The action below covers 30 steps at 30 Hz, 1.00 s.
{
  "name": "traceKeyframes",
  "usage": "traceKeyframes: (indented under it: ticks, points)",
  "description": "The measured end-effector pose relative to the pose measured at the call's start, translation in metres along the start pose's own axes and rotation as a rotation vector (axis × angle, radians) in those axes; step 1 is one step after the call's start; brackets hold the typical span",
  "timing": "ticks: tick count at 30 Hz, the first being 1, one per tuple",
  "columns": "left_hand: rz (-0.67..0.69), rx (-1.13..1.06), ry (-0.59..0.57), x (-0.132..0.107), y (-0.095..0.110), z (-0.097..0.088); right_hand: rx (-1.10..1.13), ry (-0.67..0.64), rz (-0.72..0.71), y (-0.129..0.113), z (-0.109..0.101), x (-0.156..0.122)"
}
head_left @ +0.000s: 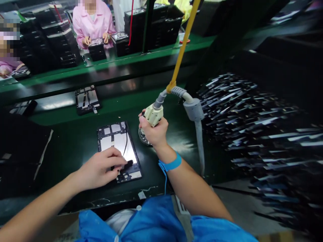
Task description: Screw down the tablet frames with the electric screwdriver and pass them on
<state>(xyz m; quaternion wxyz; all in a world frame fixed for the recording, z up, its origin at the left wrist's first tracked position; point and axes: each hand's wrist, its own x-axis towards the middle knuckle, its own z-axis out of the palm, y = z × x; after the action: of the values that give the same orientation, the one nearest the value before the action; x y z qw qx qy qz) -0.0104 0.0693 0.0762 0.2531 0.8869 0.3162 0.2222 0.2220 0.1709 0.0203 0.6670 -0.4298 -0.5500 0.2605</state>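
Observation:
My left hand (pixel 101 168) reaches over the lower end of an opened tablet housing (pixel 118 128). Its thumb and index finger close on a small dark piece (pixel 129 164), whose exact kind is unclear. A thin black cable (pixel 126 143) runs across the housing's bright inner panel. My right hand (pixel 155 132), with a blue wrist strap (pixel 173 163), is wrapped round a cream-coloured corded hand tool (pixel 153 115). Beneath that hand, a round dotted disc (pixel 142 136) shows in part. The tool is just to the right of the tablet housing, apart from it.
Another tablet housing (pixel 87 99) lies farther back. Stacked housings (pixel 227 114) crowd the right side. A yellow strap (pixel 185 42) hangs above the tool, and its grey cable (pixel 200 144) drops beside it. Across the line, a person in pink (pixel 94 20) works by black stacks (pixel 136 27).

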Motion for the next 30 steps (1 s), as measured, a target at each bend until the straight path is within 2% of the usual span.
traceKeyframes:
  ticks: [2, 4, 7, 9, 11, 16, 22, 30]
  points:
    - [0.021, -0.074, 0.193, -0.017, -0.003, 0.016, -0.002, 0.0, -0.006, -0.001, 0.0, 0.001]
    - [0.027, -0.044, 0.29, -0.035, -0.008, 0.039, -0.005, -0.001, -0.005, -0.001, -0.001, 0.001]
    - [0.082, 0.069, 0.269, -0.058, -0.016, 0.069, 0.0, -0.004, -0.005, -0.001, 0.0, 0.002]
    - [0.135, 0.14, 0.218, -0.07, -0.02, 0.079, 0.012, -0.001, -0.012, -0.001, 0.0, 0.001]
    - [0.164, 0.2, 0.196, -0.078, -0.023, 0.082, 0.017, 0.003, -0.012, -0.001, 0.001, 0.001]
    - [0.181, 0.292, 0.239, -0.085, -0.022, 0.085, -0.011, 0.009, -0.008, -0.002, 0.001, 0.001]
    - [0.13, 0.367, 0.218, -0.081, -0.014, 0.093, -0.012, 0.008, -0.011, -0.002, 0.001, 0.0]
    - [0.108, 0.396, 0.31, -0.074, -0.011, 0.101, -0.003, -0.008, 0.0, 0.001, 0.0, 0.0]
